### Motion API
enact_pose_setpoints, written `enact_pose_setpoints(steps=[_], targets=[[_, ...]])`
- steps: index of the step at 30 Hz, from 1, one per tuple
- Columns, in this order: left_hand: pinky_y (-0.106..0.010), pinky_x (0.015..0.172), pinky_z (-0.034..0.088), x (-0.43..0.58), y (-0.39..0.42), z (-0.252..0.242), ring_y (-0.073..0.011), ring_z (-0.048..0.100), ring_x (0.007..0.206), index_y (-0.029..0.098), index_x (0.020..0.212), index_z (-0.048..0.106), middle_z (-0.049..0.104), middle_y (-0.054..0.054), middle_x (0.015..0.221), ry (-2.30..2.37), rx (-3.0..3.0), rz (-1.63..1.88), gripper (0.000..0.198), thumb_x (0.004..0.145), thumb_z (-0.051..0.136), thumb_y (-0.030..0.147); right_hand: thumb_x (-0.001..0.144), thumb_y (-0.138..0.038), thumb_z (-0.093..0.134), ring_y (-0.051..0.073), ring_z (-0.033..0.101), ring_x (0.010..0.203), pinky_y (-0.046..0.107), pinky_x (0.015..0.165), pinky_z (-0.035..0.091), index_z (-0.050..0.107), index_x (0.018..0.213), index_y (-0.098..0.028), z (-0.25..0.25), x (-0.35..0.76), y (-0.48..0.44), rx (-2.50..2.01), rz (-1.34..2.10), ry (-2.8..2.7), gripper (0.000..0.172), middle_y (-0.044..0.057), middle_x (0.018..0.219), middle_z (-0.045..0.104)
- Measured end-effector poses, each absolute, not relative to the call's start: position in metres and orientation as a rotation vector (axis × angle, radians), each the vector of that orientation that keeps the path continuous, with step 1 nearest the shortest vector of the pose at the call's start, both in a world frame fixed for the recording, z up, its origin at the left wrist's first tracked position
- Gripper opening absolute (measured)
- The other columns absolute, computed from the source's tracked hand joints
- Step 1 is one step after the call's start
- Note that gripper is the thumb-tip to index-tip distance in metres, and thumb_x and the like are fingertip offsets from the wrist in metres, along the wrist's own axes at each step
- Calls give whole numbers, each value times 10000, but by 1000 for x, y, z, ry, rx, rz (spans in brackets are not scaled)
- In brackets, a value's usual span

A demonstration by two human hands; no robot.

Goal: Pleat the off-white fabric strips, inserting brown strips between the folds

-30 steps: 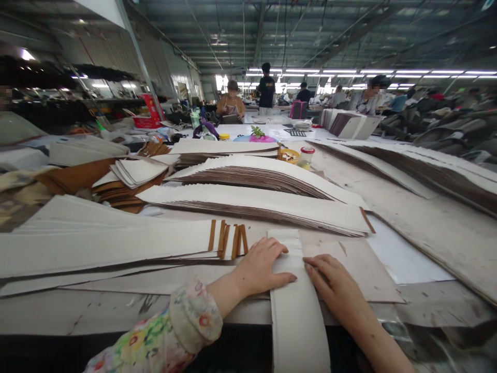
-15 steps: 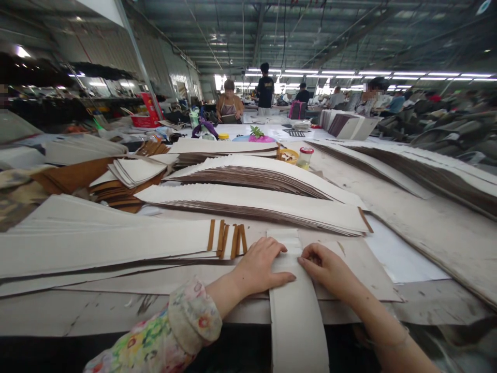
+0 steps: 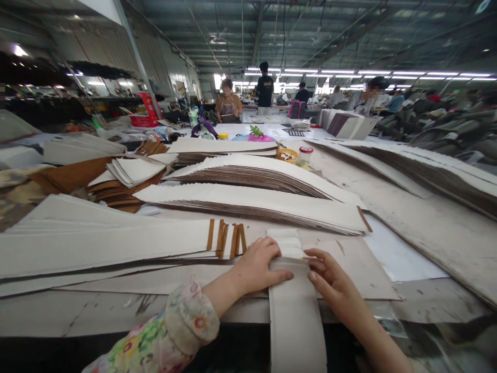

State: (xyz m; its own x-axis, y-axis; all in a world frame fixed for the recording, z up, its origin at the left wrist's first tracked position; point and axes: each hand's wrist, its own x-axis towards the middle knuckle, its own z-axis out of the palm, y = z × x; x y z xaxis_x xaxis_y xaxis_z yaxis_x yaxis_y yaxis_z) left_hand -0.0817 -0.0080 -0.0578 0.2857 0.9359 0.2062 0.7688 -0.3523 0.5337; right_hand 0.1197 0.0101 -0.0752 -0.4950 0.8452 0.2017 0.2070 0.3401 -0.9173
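A long off-white strip (image 3: 295,321) runs toward me over the table's front edge. Its far end shows a crosswise edge, beyond which a paler strip piece (image 3: 285,240) lies flat on the table. My left hand (image 3: 259,267) is closed on the strip's left side near that edge, the thumb across the top and the fingers curled beyond it. At the right side, my right hand (image 3: 330,282) has its thumb and fingertips around the strip's corner; part of the fingers is hidden. Left of my hands, several narrow brown strips (image 3: 235,241) lie across a stack of off-white strips (image 3: 116,241).
Fanned stacks of long strips (image 3: 252,199) lie beyond my hands, with another stack (image 3: 435,166) at the right. A lidded jar (image 3: 305,156) and a yellow bowl (image 3: 286,154) stand further back. Brown pieces (image 3: 112,194) are heaped at the left. Co-workers (image 3: 228,103) are in the background.
The strip's crosswise edge now shows clearly, slightly raised from the piece beyond. My right hand has shifted a little, its fingers less curled. My left hand has barely moved.
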Motion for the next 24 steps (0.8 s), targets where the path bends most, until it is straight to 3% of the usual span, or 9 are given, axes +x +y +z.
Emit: enact_pose_setpoints(steps=[2, 4, 9, 14, 19, 24], targets=[[-315, 772, 406, -82, -8, -58, -202, 468, 891, 184, 764, 520, 490, -30, 935, 1521, 2214, 722, 291, 689, 635, 439, 822, -353, 454, 160, 580, 728, 288, 654, 484, 308, 1225, -214, -82, 117, 9, -972, 1189, -1894, 450, 52, 898, 604], [-309, 778, 415, -81, -8, -58, -191, 477, 884, 177, 752, 513, 469, -35, 972, 1506, 2180, 760, 308, 664, 662, 432, 811, -353, 466, 148, 564, 675, 280, 632, 479, 293, 1267, -220, -85, 115, 7, -1088, 1049, -1963, 505, 39, 884, 595], [-303, 791, 426, -81, -8, -59, -180, 477, 889, 175, 737, 500, 435, -34, 973, 1514, 2103, 844, 343, 605, 714, 408, 797, -316, 467, 175, 564, 852, 293, 739, 471, 390, 1232, -228, -87, 113, 3, -1132, 770, -2065, 450, 51, 979, 584], [-351, 861, 383, -91, -6, -52, -220, 443, 987, 185, 763, 534, 448, -49, 1019, 1629, 2112, 966, 310, 623, 705, 402, 797, -301, 459, 178, 564, 884, 315, 781, 467, 400, 1212, -226, -90, 115, 3, -1110, 717, -2087, 426, 55, 1014, 585], [-344, 832, 385, -80, -7, -45, -216, 496, 941, 212, 1022, 526, 567, -35, 971, 1465, 2256, 687, 364, 702, 648, 336, 807, -301, 459, 181, 562, 891, 324, 780, 471, 395, 1207, -232, -94, 115, 3, -1090, 698, -2095, 411, 61, 1040, 577], [-344, 823, 376, -63, -6, -44, -212, 516, 935, 218, 937, 552, 599, -21, 927, 1466, 2380, 524, 178, 763, 535, 186, 800, -328, 493, 194, 544, 858, 340, 736, 480, 311, 1267, -198, -98, 114, 3, -1116, 583, -2030, 517, 87, 1010, 538]])
